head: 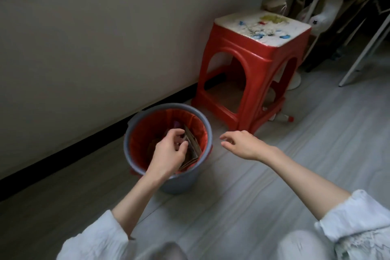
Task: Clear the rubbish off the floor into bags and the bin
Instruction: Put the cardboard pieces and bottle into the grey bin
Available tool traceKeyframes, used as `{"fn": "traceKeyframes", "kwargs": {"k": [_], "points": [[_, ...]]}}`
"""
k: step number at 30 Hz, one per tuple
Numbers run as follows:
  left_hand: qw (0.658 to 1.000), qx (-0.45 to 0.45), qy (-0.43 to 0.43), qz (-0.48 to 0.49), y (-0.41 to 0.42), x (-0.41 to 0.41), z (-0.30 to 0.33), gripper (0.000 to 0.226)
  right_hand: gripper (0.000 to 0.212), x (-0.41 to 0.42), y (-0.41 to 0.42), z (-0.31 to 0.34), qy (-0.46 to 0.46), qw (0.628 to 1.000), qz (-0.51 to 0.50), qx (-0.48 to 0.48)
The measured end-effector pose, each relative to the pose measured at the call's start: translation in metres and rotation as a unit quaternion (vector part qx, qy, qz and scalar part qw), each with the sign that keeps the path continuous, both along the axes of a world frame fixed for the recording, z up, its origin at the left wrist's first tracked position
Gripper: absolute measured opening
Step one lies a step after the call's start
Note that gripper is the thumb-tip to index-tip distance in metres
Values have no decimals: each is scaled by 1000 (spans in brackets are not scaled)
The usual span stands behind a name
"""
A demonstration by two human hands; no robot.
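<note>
Head view: left hand [168,150] reaches into red-lined grey bin [135,160], grasp on cardboard [193,145] unclear; right hand [242,143] relaxed, empty, beside red stool [253,65].

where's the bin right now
In the head view the grey bin, lined with a red bag, stands on the floor by the wall, left of the red stool. The left hand is over its mouth.
</note>
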State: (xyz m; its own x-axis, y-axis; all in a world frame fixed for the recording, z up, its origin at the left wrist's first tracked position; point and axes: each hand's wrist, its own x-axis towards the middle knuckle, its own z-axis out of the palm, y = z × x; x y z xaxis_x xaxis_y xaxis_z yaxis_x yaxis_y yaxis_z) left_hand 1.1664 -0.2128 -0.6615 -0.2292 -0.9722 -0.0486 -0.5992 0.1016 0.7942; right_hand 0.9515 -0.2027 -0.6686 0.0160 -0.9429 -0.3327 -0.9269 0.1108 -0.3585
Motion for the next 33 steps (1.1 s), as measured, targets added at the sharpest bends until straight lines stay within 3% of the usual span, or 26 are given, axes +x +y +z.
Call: {"fn": "traceKeyframes", "kwargs": {"k": [4, 10, 18, 23, 26, 29, 33], "points": [[991, -2, -33, -128, -15, -105, -25, 28, 36, -97, -11, -36, -1, 1000, -26, 3], [982, 32, -102, -158, -43, -262, -126, 35, 44, -261, -48, -133, 16, 997, -80, 6], [916, 59, -317, -241, -60, -387, -254, 55, 59, -423, -107, -243, 67, 987, -142, 16], [886, 187, -379, -191, -70, -402, -299, 73, 69, -464, -161, -295, 75, 989, -123, 14], [862, 221, -412, -194, -67, -396, -316, 83, 62, -467, -172, -315, 73, 991, -105, 27], [855, 233, -413, -210, -71, -394, -316, 81, 45, -459, -162, -319, 44, 993, -111, 10], [847, 262, -394, -243, -79, -394, -299, 68, 39, -432, -121, -309, 7, 990, -136, 22]]}}
